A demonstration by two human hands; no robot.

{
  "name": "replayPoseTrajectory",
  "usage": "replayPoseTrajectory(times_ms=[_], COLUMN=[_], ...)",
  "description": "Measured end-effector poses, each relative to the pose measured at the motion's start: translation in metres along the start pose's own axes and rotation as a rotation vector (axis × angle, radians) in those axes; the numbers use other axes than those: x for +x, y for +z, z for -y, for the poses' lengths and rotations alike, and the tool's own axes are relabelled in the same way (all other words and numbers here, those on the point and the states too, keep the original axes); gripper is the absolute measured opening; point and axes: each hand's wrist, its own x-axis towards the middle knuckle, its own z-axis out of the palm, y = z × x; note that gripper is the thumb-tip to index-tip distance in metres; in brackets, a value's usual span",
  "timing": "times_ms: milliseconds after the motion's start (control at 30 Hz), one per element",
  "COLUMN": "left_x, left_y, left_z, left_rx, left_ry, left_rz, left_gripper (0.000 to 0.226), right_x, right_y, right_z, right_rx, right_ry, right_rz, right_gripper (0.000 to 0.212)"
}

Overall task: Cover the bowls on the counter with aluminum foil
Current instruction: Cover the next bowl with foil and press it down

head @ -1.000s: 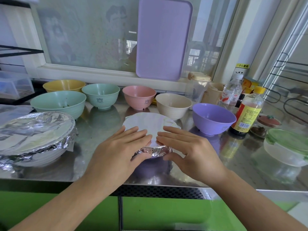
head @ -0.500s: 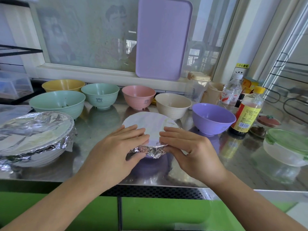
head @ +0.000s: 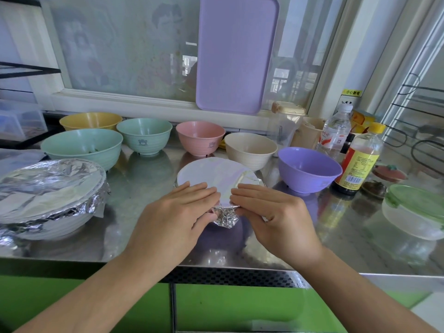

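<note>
Aluminum foil was stretched flat over a small bowl at the front middle of the steel counter, its near edge crumpled down over the rim. The left hand was laid on the near left of the foil top, fingers straight and together, with the thumb tucked under against the crumpled edge. The right hand was laid likewise on the near right, fingers flat on the foil and thumb pressed to the folded rim. The bowl beneath was hidden almost wholly by foil and hands. A larger foil-covered bowl was seen at the left edge. Behind, uncovered bowls were ranged in a row: yellow bowl, large green bowl, small green bowl, pink bowl, cream bowl and purple bowl.
</note>
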Motion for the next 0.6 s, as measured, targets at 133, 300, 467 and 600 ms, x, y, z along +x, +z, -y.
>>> replayPoseTrajectory(times_ms=[133,300,467,600], left_x=[0.000,0.002,-0.001,-0.002], left_y=[-0.002,0.000,0.001,0.006], left_z=[-0.002,-0.008,-0.004,-0.005], left_rx=[-0.025,-0.049,-0.021,0.050], left_ry=[0.024,0.043,0.027,0.030], left_rz=[-0.046,-0.063,-0.050,-0.077], left_gripper=[0.029,0.033,0.034,0.042], right_x=[0.003,0.008,0.008,0.005], right_y=[-0.002,0.002,-0.003,0.001], right_z=[0.002,0.013,0.008,0.014], right_rx=[-0.006,-0.008,0.019,-0.050], right_ry=[-0.023,-0.066,0.049,0.072], right_rz=[-0.014,-0.038,0.006,-0.007], right_gripper=[0.012,0.010,0.011,0.016])
